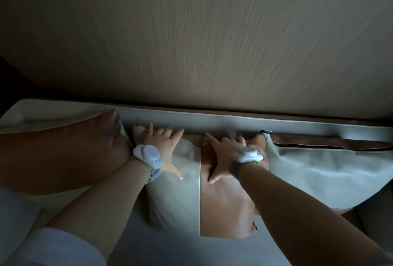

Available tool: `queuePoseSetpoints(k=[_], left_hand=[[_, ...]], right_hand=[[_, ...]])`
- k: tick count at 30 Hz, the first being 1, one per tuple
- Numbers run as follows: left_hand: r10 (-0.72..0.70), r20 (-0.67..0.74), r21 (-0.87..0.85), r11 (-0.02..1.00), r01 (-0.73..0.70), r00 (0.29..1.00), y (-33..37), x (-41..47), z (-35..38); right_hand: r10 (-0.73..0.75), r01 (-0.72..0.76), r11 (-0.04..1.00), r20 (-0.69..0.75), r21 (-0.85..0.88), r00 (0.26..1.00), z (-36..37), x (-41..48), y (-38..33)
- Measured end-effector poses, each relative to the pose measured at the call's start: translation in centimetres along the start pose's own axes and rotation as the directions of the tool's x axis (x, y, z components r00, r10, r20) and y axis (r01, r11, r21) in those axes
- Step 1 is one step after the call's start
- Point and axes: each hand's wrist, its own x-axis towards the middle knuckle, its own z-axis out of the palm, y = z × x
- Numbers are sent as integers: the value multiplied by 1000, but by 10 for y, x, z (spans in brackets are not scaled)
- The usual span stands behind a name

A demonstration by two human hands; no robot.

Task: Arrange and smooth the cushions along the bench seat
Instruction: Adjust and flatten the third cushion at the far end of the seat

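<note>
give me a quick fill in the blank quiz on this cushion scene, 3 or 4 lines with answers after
1. Both hands press flat on the two-tone middle cushion, half cream and half ____.
2. The left hand lies on the cushion's ____ half.
3. The panel behind the bench has a ____ grain finish.
4. The cream cushion with the dark zipper lies to the ____ of the right hand.

Missing words: brown; cream; wood; right
</note>
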Motion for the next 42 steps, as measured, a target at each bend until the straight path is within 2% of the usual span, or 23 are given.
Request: queuePoseSetpoints(k=[6,10,15,20,29,33,42], left_hand=[[-22,-180,18,1000,25,983,11,-2,4],[-21,-258,22,999,28,966,13,-15,-1],[-34,-441,65,996,69,897,10,-29,-17],[-106,-346,24,992,122,932,0,-26,-20],[-176,-419,-25,983,182,891,0,-15,-2],[-165,-433,-36,985,166,886,-2,-12,0],[-113,-330,-24,993,112,937,-11,-23,-6]], right_hand=[[32,-26,999,-163,42,986,14,-6,3],[40,-30,998,-223,47,974,12,-15,3],[55,-31,996,-307,84,950,6,-20,-3],[36,-21,999,-310,50,950,4,-4,-17],[56,-58,998,-283,-1,958,12,22,-15],[48,-51,999,-287,-3,957,11,25,-13],[13,10,996,-247,93,969,3,9,-13]])
